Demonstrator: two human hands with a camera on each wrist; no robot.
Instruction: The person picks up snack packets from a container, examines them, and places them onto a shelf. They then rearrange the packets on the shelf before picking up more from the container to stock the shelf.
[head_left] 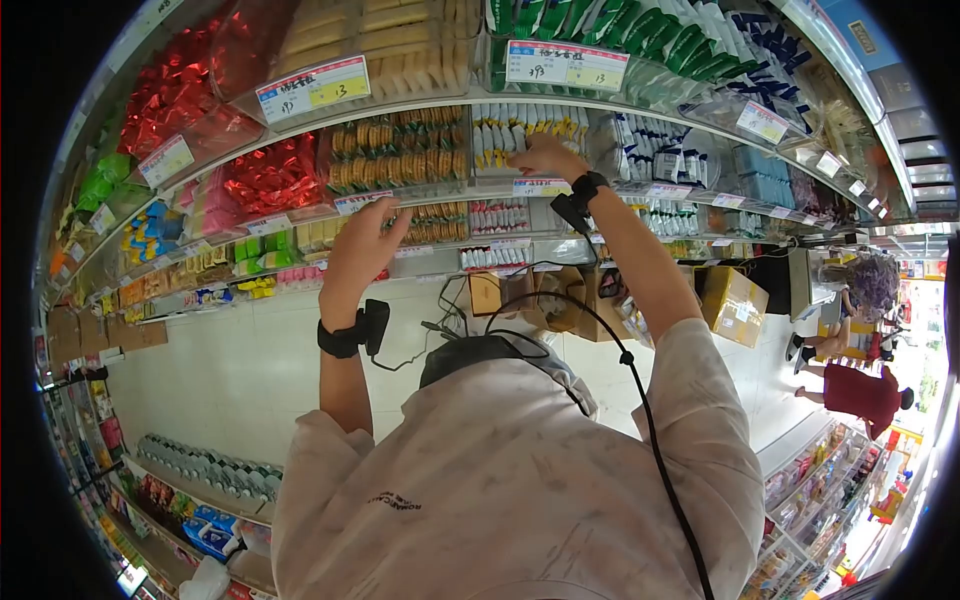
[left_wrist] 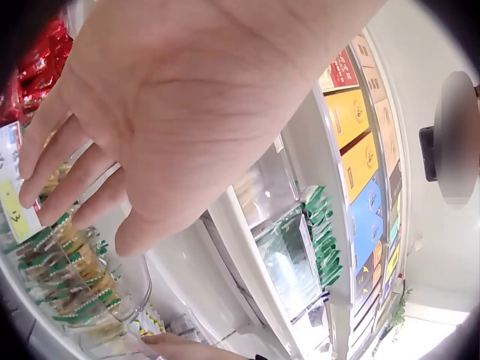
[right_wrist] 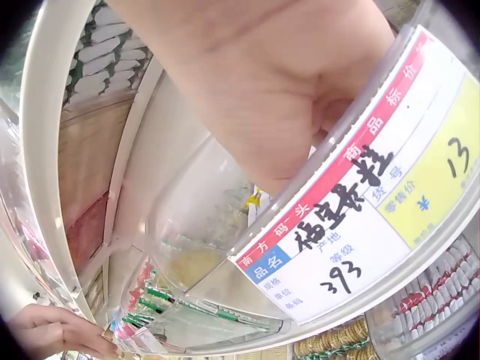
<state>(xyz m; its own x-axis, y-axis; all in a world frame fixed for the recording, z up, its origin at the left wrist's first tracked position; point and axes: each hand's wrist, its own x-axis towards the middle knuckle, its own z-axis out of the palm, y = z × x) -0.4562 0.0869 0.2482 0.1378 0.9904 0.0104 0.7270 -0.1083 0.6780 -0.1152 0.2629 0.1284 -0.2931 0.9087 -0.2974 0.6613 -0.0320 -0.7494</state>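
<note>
My right hand [head_left: 552, 158] reaches into a clear bin of white-and-yellow snack packets [head_left: 497, 135] on the middle shelf. Its fingertips are down among the packets; in the right wrist view the bin's front and a price label [right_wrist: 352, 195] hide them, so I cannot tell whether they pinch one. My left hand [head_left: 358, 250] hovers before the shelf edge, lower and to the left, fingers extended and nothing in the palm. Nearest to it are round biscuits in green-trimmed wrappers [left_wrist: 75, 277], in the neighbouring bin.
Red foil-wrapped sweets [head_left: 270, 175] fill a bin at the left. Green packets [head_left: 640, 35] lie on the shelf above. Cardboard boxes [head_left: 735, 305] stand on the floor at the right. A black cable [head_left: 640, 400] runs over the person's back. Someone in red [head_left: 862, 395] is farther off.
</note>
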